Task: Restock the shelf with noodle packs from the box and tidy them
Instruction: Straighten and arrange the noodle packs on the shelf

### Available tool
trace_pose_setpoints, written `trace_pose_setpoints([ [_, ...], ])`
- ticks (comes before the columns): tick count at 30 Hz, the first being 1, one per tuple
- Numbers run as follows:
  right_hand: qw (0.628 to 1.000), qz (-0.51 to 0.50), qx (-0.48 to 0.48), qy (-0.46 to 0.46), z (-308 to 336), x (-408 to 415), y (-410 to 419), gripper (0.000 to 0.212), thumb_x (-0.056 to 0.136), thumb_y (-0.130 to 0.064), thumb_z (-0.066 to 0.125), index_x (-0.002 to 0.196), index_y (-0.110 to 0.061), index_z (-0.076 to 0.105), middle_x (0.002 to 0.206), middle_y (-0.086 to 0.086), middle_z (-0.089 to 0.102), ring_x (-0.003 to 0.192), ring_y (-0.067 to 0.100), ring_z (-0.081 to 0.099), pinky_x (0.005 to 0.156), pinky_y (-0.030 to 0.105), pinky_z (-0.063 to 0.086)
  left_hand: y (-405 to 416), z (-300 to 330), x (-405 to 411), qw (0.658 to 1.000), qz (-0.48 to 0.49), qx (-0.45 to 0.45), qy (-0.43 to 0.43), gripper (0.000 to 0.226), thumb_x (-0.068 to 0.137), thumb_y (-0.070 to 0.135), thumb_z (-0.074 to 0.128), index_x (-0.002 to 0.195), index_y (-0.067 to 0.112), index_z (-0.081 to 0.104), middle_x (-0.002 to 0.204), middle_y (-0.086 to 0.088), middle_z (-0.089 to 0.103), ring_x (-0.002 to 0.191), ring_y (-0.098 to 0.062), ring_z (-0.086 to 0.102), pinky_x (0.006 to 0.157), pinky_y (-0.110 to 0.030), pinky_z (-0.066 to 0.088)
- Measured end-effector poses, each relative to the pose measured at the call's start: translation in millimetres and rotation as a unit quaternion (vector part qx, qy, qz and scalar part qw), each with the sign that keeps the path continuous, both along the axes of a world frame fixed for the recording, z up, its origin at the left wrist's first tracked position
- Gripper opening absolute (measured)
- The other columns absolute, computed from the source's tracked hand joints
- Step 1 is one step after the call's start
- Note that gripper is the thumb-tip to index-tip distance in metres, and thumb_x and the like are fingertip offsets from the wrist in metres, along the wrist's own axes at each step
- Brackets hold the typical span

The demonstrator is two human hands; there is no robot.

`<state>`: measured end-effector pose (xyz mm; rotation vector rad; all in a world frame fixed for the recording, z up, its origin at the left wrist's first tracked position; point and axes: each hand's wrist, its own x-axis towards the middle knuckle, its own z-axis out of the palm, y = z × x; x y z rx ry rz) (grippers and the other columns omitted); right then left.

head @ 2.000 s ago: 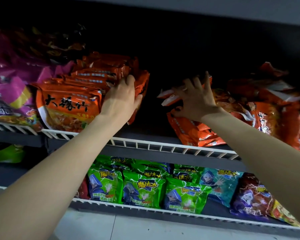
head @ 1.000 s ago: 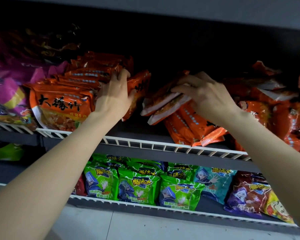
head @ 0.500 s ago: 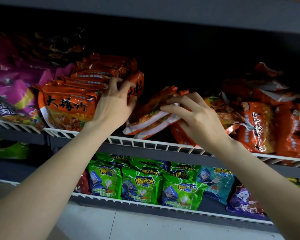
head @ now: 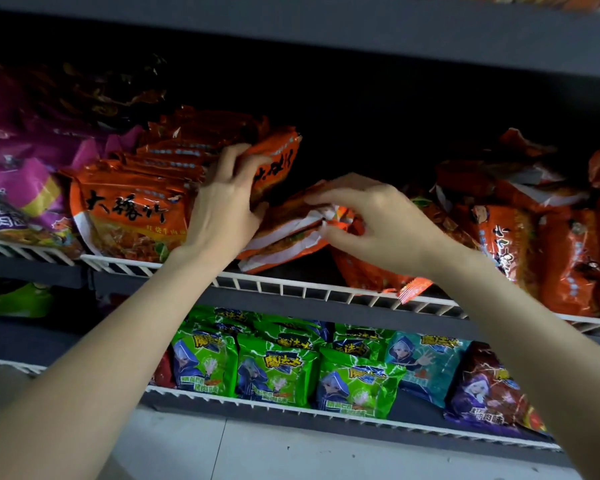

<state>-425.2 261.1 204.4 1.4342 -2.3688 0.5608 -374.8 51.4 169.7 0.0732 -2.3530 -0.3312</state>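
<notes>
**Two hands at the orange noodle packs, upper shelf**

Two bare hands are raised to the upper shelf (head: 326, 308), which is fronted by a white wire rail (head: 291, 284). The left hand (head: 222, 209) is set against the right end of an upright row of orange noodle packs (head: 132, 209); its fingers are curled over the top edge of the rearmost, tilted pack (head: 278, 161), which is gripped. The right hand (head: 378, 223) is placed on a small bundle of orange packs (head: 284, 237) lying tilted just beside that row; the crumpled ends of the bundle are pinched between curled fingers and thumb.

Further orange packs (head: 551, 244) are stood at the right of the same shelf, well apart from the left row. Purple packs (head: 18, 188) are held at the far left of this shelf.

The lower shelf (head: 413, 414) is loaded with green snack bags (head: 278, 372), one teal bag (head: 426, 365) and a dark purple bag (head: 489, 389) behind a second white rail. The box is not in view.
</notes>
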Motion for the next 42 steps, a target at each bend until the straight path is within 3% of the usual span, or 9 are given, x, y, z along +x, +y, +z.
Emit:
trace_pose_setpoints([
  [3,0.999,-0.013,0.021,-0.046,15.7,-6.3,-23.8,0.038,0.089,-0.038,0.048,0.125,-0.032,0.058,0.112,-0.008,0.068,0.105,0.014,0.062,0.090,0.039,0.050,0.6,0.7,-5.4,0.999,-0.036,0.006,0.004,0.062,0.072,0.004,0.076,0.126,0.018,0.048,0.142,-0.004,0.036,0.120,-0.030,0.049,0.090,-0.039,0.050],
  [6,0.995,-0.089,-0.010,0.040,19.7,-16.1,-43.3,0.042,0.091,-0.027,0.050,0.133,-0.031,0.047,0.099,0.001,0.069,0.094,0.025,0.065,0.078,0.039,0.054,-1.1,4.6,-8.2,0.997,-0.036,0.069,0.016,0.060,0.069,0.006,0.079,0.122,0.016,0.051,0.140,-0.004,0.038,0.125,-0.025,0.045,0.094,-0.027,0.040],
  [10,0.975,-0.187,0.087,0.082,10.3,-27.0,-64.7,0.063,0.094,-0.044,0.051,0.147,-0.031,0.021,0.112,0.010,0.063,0.103,0.036,0.061,0.071,0.035,0.044,-2.0,4.8,-3.9,0.992,-0.085,0.088,0.024,0.044,0.075,0.010,0.074,0.114,0.015,0.055,0.135,-0.002,0.041,0.122,-0.014,0.044,0.095,-0.022,0.040],
  [15,0.962,-0.222,0.096,0.122,0.3,-33.6,-68.9,0.045,0.097,-0.041,0.044,0.138,-0.022,0.039,0.112,0.013,0.064,0.103,0.037,0.062,0.067,0.034,0.034,17.8,-2.8,9.3,0.995,-0.051,0.071,0.055,0.043,0.080,0.049,0.058,0.108,0.016,0.060,0.141,-0.010,0.037,0.130,-0.025,0.037,0.099,-0.023,0.030],
  [23,0.945,-0.266,0.039,0.187,1.7,-63.1,-61.3,0.031,0.099,-0.024,0.044,0.127,-0.012,0.051,0.104,0.017,0.067,0.097,0.040,0.063,0.067,0.036,0.040,40.9,-28.2,8.3,0.987,-0.154,-0.045,-0.032,0.036,0.082,0.055,0.053,0.084,0.023,0.069,0.097,0.007,0.062,0.090,-0.022,0.058,0.072,-0.041,0.049],
  [27,0.936,-0.275,0.056,0.213,-0.3,-84.9,-87.5,0.032,0.098,-0.012,0.042,0.128,-0.009,0.052,0.104,0.016,0.068,0.097,0.039,0.064,0.063,0.034,0.034,35.4,-20.2,8.6,0.979,-0.182,-0.046,-0.084,0.046,0.084,0.063,0.043,0.101,0.029,0.067,0.100,0.010,0.066,0.095,-0.014,0.059,0.076,-0.033,0.049],
  [31,0.936,-0.270,0.112,0.196,-6.8,-102.0,-117.5,0.027,0.096,-0.005,0.041,0.111,-0.006,0.063,0.105,0.013,0.068,0.099,0.036,0.064,0.067,0.035,0.040,16.6,-9.6,17.9,0.986,-0.144,-0.029,-0.079,0.044,0.089,0.054,0.039,0.116,0.026,0.060,0.100,0.005,0.071,0.078,0.000,0.062,0.080,-0.028,0.047],
  [36,0.932,-0.275,0.130,0.196,-7.3,-125.3,-140.0,0.027,0.096,-0.003,0.040,0.104,-0.005,0.066,0.106,0.013,0.067,0.100,0.034,0.063,0.073,0.036,0.043,-26.6,-10.2,27.8,0.977,-0.018,-0.178,0.114,0.014,0.085,0.019,0.058,0.088,0.015,0.071,0.100,0.002,0.070,0.103,-0.023,0.061,0.106,-0.040,0.031],
  [42,0.920,-0.321,0.113,0.195,-15.4,-148.8,-144.4,0.027,0.095,0.001,0.041,0.102,-0.005,0.066,0.102,0.014,0.068,0.097,0.033,0.064,0.070,0.034,0.038,-51.2,-15.5,26.8,0.976,0.069,-0.184,0.093,0.019,0.085,0.022,0.055,0.094,0.015,0.069,0.112,-0.002,0.065,0.115,-0.028,0.052,0.112,-0.049,0.021],
])
